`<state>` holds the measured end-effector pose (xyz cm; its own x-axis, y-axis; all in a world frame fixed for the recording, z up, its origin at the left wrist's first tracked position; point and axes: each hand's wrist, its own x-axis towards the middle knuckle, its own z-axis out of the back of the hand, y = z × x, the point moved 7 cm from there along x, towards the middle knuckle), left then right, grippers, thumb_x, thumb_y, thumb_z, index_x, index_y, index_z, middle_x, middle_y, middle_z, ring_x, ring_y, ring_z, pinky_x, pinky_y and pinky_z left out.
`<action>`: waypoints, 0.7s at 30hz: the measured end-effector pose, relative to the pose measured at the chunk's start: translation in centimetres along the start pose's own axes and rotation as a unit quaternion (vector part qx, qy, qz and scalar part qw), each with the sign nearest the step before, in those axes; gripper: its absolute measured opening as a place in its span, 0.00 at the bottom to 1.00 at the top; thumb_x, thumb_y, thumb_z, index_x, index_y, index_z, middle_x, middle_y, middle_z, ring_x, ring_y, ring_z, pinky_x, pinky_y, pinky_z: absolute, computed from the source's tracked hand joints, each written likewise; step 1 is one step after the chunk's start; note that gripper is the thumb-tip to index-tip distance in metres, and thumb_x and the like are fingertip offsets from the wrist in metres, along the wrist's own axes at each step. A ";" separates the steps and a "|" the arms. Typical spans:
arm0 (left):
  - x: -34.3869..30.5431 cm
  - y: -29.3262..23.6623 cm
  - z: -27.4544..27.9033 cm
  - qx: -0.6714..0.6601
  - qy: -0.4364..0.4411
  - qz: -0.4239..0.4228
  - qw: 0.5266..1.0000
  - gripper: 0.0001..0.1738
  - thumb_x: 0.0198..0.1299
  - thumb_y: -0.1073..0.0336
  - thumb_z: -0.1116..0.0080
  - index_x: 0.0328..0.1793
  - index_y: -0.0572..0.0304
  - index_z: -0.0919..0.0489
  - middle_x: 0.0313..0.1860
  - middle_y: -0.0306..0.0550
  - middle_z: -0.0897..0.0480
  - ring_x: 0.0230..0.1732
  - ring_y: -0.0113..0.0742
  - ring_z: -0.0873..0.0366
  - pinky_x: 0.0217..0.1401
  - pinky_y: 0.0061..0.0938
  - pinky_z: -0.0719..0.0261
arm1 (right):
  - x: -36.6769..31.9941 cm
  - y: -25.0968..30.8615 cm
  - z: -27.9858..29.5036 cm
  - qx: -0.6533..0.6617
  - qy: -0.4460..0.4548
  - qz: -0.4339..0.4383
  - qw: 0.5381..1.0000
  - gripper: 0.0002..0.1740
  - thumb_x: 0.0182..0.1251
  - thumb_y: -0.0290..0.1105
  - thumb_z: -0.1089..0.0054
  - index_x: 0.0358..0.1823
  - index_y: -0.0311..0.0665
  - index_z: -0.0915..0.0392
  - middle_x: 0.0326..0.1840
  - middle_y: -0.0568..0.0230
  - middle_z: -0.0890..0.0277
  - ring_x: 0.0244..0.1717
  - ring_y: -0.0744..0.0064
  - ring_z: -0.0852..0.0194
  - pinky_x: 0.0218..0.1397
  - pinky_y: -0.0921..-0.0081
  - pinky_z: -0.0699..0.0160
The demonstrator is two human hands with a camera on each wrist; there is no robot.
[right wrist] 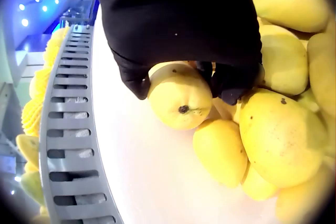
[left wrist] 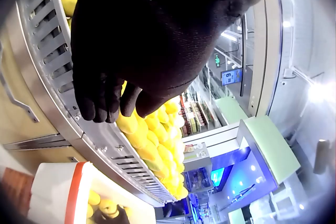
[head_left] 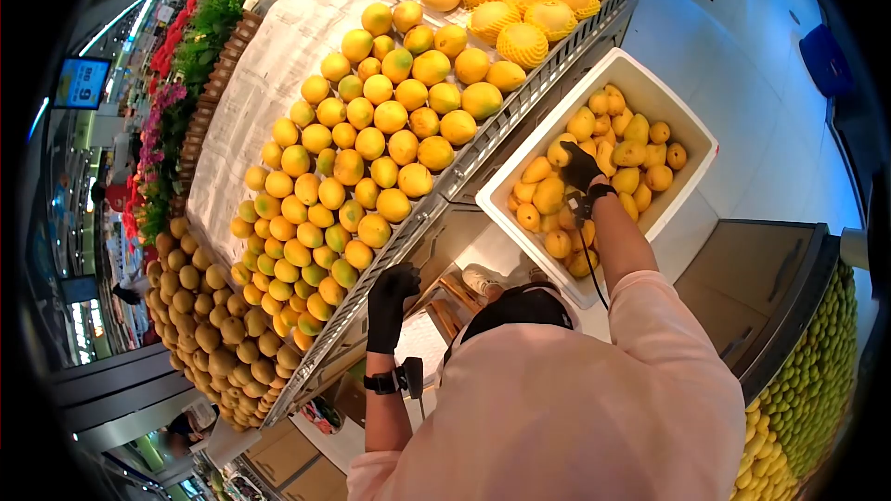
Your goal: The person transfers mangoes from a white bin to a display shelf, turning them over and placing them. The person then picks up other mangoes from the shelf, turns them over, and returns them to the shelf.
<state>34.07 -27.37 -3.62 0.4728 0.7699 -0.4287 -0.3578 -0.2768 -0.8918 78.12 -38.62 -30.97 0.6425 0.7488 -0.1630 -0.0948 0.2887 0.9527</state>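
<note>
As it lies among other yellow mangoes at the edge of a white foam box, a plump, smooth-skinned yellow mango is gripped by the black-gloved right hand, fingers and thumb curled round its upper half. It looks firm and fairly heavy for its size, with slick skin that probably bruises easily. It is best cupped round its widest part, not pinched at the tip. The left hand hangs loosely bent and holds nothing, its fingertips at the slotted metal rail edging the sloped mango display.
</note>
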 end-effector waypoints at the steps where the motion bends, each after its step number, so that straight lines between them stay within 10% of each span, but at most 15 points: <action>1: 0.2 -0.1 -0.3 0.001 0.008 -0.002 1.000 0.15 0.68 0.66 0.44 0.57 0.66 0.23 0.45 0.45 0.17 0.44 0.32 0.19 0.48 0.25 0.20 | -0.6 0.7 0.1 -0.011 0.014 0.028 0.999 0.23 0.62 0.32 0.35 0.58 0.39 0.28 0.49 0.59 0.24 0.45 0.70 0.26 0.47 0.71 0.22; 4: 0.8 -0.7 -1.1 0.008 0.029 -0.009 1.000 0.15 0.67 0.67 0.45 0.57 0.66 0.23 0.46 0.45 0.17 0.45 0.32 0.19 0.49 0.26 0.20 | -1.9 0.4 0.3 0.194 0.049 -0.094 0.975 0.34 0.59 0.20 0.35 0.67 0.38 0.36 0.56 0.61 0.25 0.56 0.72 0.26 0.57 0.76 0.23; 10: 1.7 -2.5 -2.9 -0.005 0.063 -0.028 0.998 0.14 0.67 0.67 0.46 0.56 0.66 0.23 0.46 0.45 0.17 0.45 0.32 0.20 0.49 0.27 0.20 | -6.3 7.9 2.5 0.119 0.018 -0.005 0.993 0.36 0.60 0.23 0.33 0.67 0.27 0.41 0.58 0.53 0.27 0.53 0.67 0.24 0.54 0.75 0.21; 11: 1.8 -2.8 -3.2 -0.010 0.065 -0.028 0.997 0.14 0.67 0.67 0.46 0.56 0.66 0.23 0.46 0.45 0.18 0.45 0.32 0.20 0.49 0.27 0.20 | -6.6 8.0 2.2 0.333 0.059 -0.094 0.937 0.32 0.63 0.26 0.36 0.66 0.27 0.40 0.58 0.52 0.26 0.55 0.65 0.25 0.57 0.73 0.22; 13: 2.0 -3.4 -3.8 -0.006 0.071 -0.030 0.997 0.14 0.67 0.67 0.45 0.56 0.66 0.23 0.46 0.45 0.18 0.45 0.32 0.20 0.49 0.26 0.20 | -7.9 9.6 1.0 0.690 0.131 -0.250 0.666 0.27 0.70 0.32 0.43 0.65 0.27 0.39 0.57 0.52 0.26 0.58 0.63 0.26 0.64 0.70 0.25; 16: 2.2 -4.0 -4.8 0.009 0.082 -0.038 0.996 0.14 0.67 0.67 0.45 0.55 0.66 0.23 0.46 0.45 0.18 0.45 0.32 0.19 0.48 0.26 0.20 | -8.8 13.4 3.5 0.351 0.135 -0.016 0.926 0.27 0.72 0.35 0.47 0.66 0.25 0.40 0.62 0.47 0.30 0.62 0.56 0.30 0.68 0.63 0.30; 21: 2.9 -4.1 -6.1 0.002 0.118 -0.052 0.992 0.15 0.67 0.65 0.45 0.55 0.66 0.23 0.47 0.45 0.18 0.45 0.32 0.19 0.47 0.25 0.20 | -11.5 19.8 3.6 0.272 0.147 0.125 0.943 0.28 0.71 0.35 0.46 0.67 0.27 0.39 0.63 0.46 0.30 0.63 0.56 0.30 0.69 0.63 0.30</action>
<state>41.82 -27.51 -2.12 0.6822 0.6383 -0.3566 -0.3004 -0.2000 -0.9326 71.57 -43.64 -9.31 0.4058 0.9088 0.0964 0.2408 -0.2081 0.9480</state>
